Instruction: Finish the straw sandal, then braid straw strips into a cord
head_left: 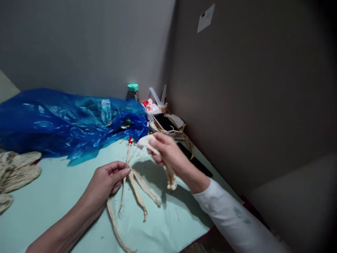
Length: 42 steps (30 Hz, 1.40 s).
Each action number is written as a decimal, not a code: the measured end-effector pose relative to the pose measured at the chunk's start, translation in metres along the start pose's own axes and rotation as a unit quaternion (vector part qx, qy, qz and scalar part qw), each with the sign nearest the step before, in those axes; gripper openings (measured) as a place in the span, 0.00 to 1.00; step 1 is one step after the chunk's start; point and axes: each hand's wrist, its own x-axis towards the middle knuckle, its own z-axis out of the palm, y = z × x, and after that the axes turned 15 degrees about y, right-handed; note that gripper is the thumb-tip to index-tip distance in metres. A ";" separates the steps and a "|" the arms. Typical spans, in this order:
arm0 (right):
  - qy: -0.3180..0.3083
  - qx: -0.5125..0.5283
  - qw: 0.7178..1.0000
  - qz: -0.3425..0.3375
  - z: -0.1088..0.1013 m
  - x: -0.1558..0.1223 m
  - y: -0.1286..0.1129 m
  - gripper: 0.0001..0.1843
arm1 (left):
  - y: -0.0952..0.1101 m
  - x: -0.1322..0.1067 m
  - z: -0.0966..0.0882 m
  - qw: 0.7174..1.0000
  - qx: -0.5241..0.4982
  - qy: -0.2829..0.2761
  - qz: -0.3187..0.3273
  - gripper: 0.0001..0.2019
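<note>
At the middle of the table, my left hand (112, 175) pinches a pale dried root (136, 191) between thumb and fingers. Several long thin branches spread from it over the cloth, and a red tie (130, 140) is at its upper end. My right hand (167, 151), slightly blurred, is closed around a pale, root-like piece (171, 179). Its whitish broad end (146, 141) sticks out to the left, and a crinkled end hangs below the palm. The part inside the fist is hidden.
A blue plastic bag (65, 119) lies across the back left, and pale wrinkled pieces (18, 172) sit at the left edge. Toward the right corner are a basket (172, 134) with a phone (165, 122), a green-lidded bottle (133, 92) and a long black object (200, 165).
</note>
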 end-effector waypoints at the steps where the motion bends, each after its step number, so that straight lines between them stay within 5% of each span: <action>1: 0.025 -0.006 0.999 -0.031 -0.007 0.001 -0.010 0.09 | 0.001 -0.001 0.000 1.000 0.000 0.001 0.000 0.17; 4: 0.158 -0.128 0.964 -0.173 -0.038 0.006 -0.038 0.06 | 0.002 -0.002 0.000 1.000 -0.004 0.002 -0.002 0.15; 5: 0.217 -0.214 0.921 -0.242 -0.050 0.009 -0.046 0.06 | 0.002 -0.002 0.000 1.000 -0.007 0.001 -0.004 0.15; 7: 0.314 -0.416 0.789 -0.323 -0.074 0.016 -0.056 0.06 | 0.002 -0.001 -0.001 1.000 -0.017 -0.004 -0.006 0.14; 9: 0.351 -0.576 0.670 -0.310 -0.091 0.024 -0.058 0.10 | 0.002 0.000 -0.001 0.999 -0.032 -0.009 -0.009 0.13; 11: 0.342 -0.648 0.610 -0.301 -0.096 0.031 -0.054 0.12 | 0.002 0.000 -0.002 0.999 -0.046 -0.014 -0.015 0.13; 12: 0.327 -0.654 0.605 -0.315 -0.092 0.032 -0.050 0.13 | 0.002 0.000 -0.002 0.998 -0.052 -0.014 -0.018 0.13; 14: 0.275 -0.617 0.638 -0.370 -0.071 0.029 -0.040 0.13 | 0.002 0.000 -0.001 0.998 -0.057 -0.015 -0.018 0.13; 16: 0.192 -0.541 0.722 -0.386 -0.037 0.020 -0.026 0.09 | 0.003 -0.001 0.000 0.999 -0.052 -0.013 -0.008 0.12; 18: 0.042 -0.462 0.819 -0.338 -0.002 0.009 -0.009 0.10 | 0.005 -0.003 0.002 0.999 -0.039 -0.005 0.004 0.11; 20: -0.049 -0.417 0.860 -0.291 0.025 0.001 0.009 0.13 | 0.008 -0.004 0.004 0.999 -0.028 0.010 0.010 0.09; 23: -0.067 -0.336 0.904 -0.254 0.040 0.000 0.029 0.11 | 0.009 -0.006 0.004 0.999 -0.024 0.023 0.002 0.09; 27: -0.034 -0.179 0.972 -0.147 0.027 0.010 0.035 0.11 | 0.006 -0.005 0.001 0.999 -0.033 0.001 -0.004 0.13; 34: -0.086 -0.065 0.994 0.026 0.013 0.006 0.032 0.09 | 0.003 -0.008 0.001 0.994 -0.095 0.016 -0.048 0.19; 42: -0.103 -0.299 0.941 -0.122 0.023 -0.021 0.032 0.08 | 0.002 -0.008 -0.005 0.994 -0.078 0.009 -0.071 0.12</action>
